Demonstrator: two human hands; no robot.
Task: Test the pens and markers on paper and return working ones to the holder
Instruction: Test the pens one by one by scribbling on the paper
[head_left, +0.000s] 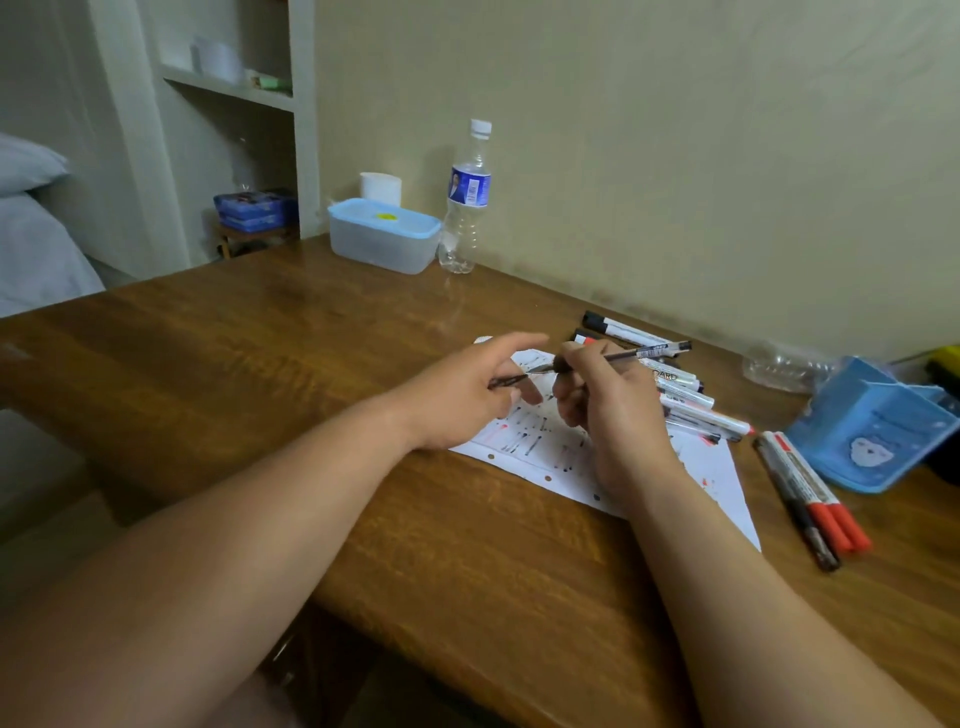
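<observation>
The left hand (462, 400) pinches a dark piece (506, 382), mostly hidden by its fingers; we cannot tell what it is. The right hand (608, 410), gripping the pen (623, 356), hides part of the marker pile (696, 410). Together they cover the middle of the paper (519, 457). The right edge cuts the holder (872, 431).

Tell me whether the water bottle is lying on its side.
No, the water bottle stands upright on the table near the wall, with its white cap at the top.
</observation>
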